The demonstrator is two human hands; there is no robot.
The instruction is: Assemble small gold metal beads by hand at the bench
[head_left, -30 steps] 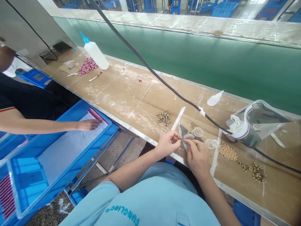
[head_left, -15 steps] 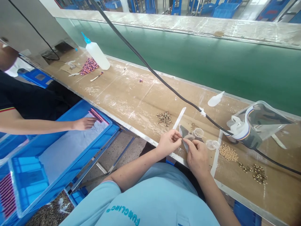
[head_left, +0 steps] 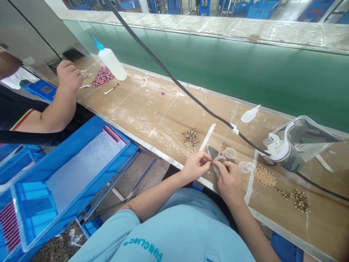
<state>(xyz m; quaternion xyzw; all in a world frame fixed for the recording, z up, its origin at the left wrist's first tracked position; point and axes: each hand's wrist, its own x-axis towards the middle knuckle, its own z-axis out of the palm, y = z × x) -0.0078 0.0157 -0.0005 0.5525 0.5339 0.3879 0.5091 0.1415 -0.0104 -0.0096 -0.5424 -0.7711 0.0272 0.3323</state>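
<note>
Above the near edge of the bench, my left hand (head_left: 196, 166) and my right hand (head_left: 229, 179) meet fingertip to fingertip. Both are closed in a pinch, and the tiny dark thing between them is too small to name. Just behind the fingers lies a grey piece of sandpaper or cloth (head_left: 213, 152), partly hidden by them. A small clear round cup (head_left: 230, 153) and a clear lid-like dish (head_left: 246, 167) sit right of it. Left of my hands is a pile of small dark-and-gold pieces (head_left: 190, 137). To the right are tan beads (head_left: 265, 176) and more dark-and-gold pieces (head_left: 301, 201).
A black cable (head_left: 174, 78) crosses over the brown bench (head_left: 141, 109). A white squeeze bottle (head_left: 113, 64) stands beside a purple-orange heap (head_left: 101, 76). A clear camouflage-trimmed visor or bag (head_left: 297, 145) lies right. At left are a blue bin (head_left: 131, 147) and a co-worker's hand (head_left: 69, 74).
The co-worker's hand has left the blue bin and risen to the bench's far left end. My hands stay almost in place, still pinched together.
</note>
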